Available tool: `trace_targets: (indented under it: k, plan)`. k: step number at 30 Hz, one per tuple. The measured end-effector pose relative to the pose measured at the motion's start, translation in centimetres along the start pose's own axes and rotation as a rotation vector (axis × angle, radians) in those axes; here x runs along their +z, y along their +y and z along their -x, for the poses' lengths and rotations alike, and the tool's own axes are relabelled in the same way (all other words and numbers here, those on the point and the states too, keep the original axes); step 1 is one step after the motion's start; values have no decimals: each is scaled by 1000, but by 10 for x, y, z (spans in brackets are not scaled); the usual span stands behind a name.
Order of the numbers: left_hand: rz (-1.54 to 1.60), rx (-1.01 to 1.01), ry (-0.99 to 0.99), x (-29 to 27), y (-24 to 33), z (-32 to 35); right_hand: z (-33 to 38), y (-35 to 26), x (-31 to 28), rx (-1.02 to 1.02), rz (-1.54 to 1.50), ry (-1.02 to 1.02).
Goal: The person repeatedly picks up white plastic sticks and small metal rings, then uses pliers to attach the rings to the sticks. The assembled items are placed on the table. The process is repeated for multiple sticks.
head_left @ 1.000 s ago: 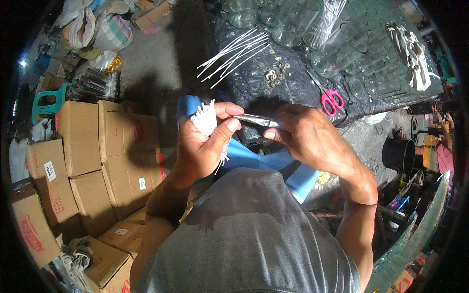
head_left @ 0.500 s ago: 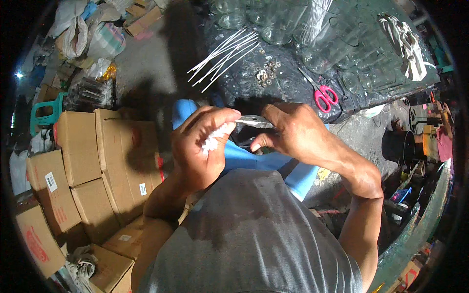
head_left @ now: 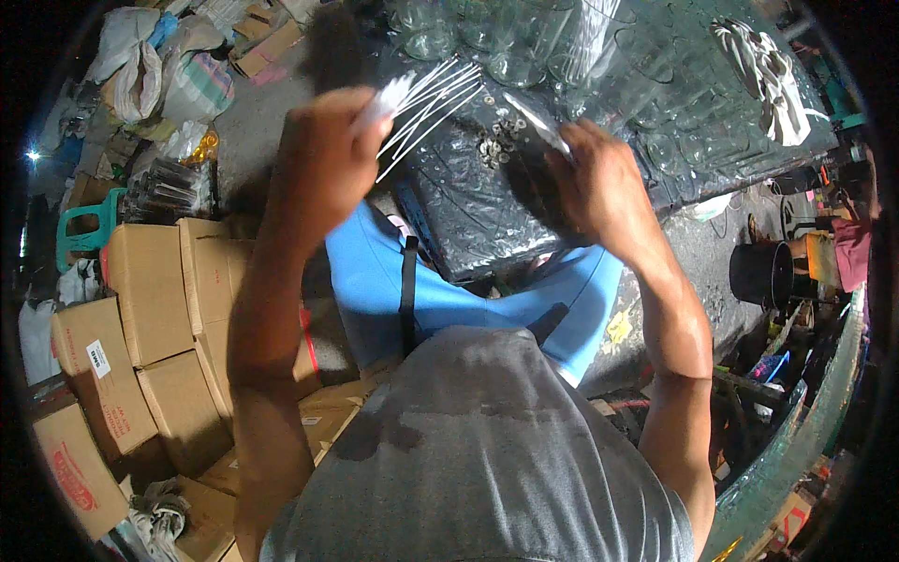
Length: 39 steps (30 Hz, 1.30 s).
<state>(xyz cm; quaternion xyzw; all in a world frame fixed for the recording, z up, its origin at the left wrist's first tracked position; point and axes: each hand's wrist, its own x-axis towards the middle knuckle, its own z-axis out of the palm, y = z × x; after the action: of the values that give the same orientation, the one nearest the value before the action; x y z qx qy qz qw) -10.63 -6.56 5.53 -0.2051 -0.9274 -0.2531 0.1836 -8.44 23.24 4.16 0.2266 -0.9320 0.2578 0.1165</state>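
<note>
Strands of thin white material, gathered in a tuft [head_left: 386, 101], sit in the person's left hand [head_left: 326, 155], whose fingers are clamped around them; the hand is blurred, so the placing of each finger cannot be told. The tuft is raised just to the left of some long, straight white rods [head_left: 433, 114], which lie crossed on a low table covered in crinkled black plastic [head_left: 449, 211]. The right hand [head_left: 599, 183] is closed on a slim, silver metal tool [head_left: 536, 122] that points far and left; whether the tool's own tips are apart or together cannot be told. Between the two hands, small ring-shaped metal pieces [head_left: 489, 155] lie scattered on the plastic. Farther off stand clear glass jars [head_left: 517, 66], one with upright white sticks [head_left: 590, 42] in it, and at far right lies a crumpled white cloth bundle [head_left: 782, 89]. Nearer, the person wears blue trousers [head_left: 365, 281] and a grey shirt [head_left: 468, 431]. Brown cardboard boxes [head_left: 145, 290] are stacked at left, and a black round bucket [head_left: 757, 272] stands at right.
</note>
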Motion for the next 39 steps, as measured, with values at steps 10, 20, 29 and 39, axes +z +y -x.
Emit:
trace_targets:
  k: [10, 20, 29, 39]
  plan:
    - [1214, -514, -306, -13, 13, 12, -37, 18, 40, -64, 206, 12]
    - [1916, -792, -323, 26, 52, 113, -27, 7, 28, -20, 78, 20]
    - [1534, -770, -208, 35, 70, 121, 28, -47, 19, 191, -669, -225]
    - [1372, -649, -250, 34, 68, 116, 21, -58, 34, 113, -845, -238]
